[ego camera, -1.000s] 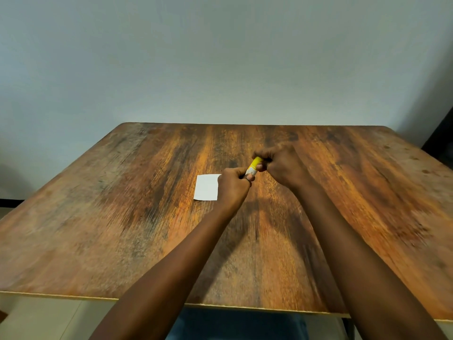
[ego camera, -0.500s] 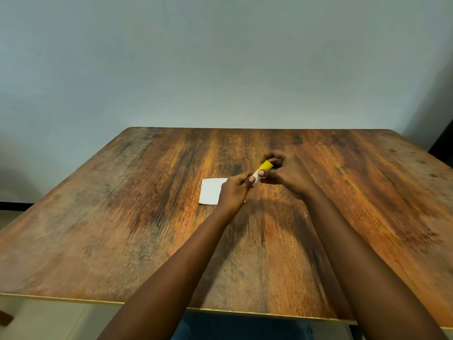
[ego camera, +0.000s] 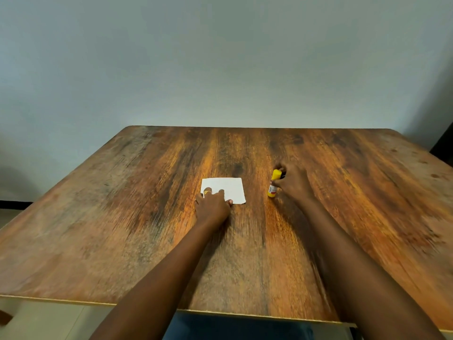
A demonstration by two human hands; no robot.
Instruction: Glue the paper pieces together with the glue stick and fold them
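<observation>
A small white paper (ego camera: 230, 188) lies flat near the middle of the wooden table (ego camera: 122, 217). My left hand (ego camera: 212, 207) rests on the paper's near left corner, fingertips pressing it down. To the right of the paper stands a yellow glue stick (ego camera: 274, 184), upright with its yellow cap on and its base on the table. My right hand (ego camera: 294, 185) is closed around the stick from the right side. Only one sheet shows; I cannot tell whether another lies under it.
The brown wood-grain table reaches from the near edge to a plain grey wall (ego camera: 220, 69) behind it. A dark object (ego camera: 445, 148) shows at the far right edge. Blue fabric (ego camera: 235, 327) shows below the table's front edge.
My hands were together holding the glue stick above the table. They have parted: the left hand dropped onto the paper, and the right carried the stick to the right and stood it on the table.
</observation>
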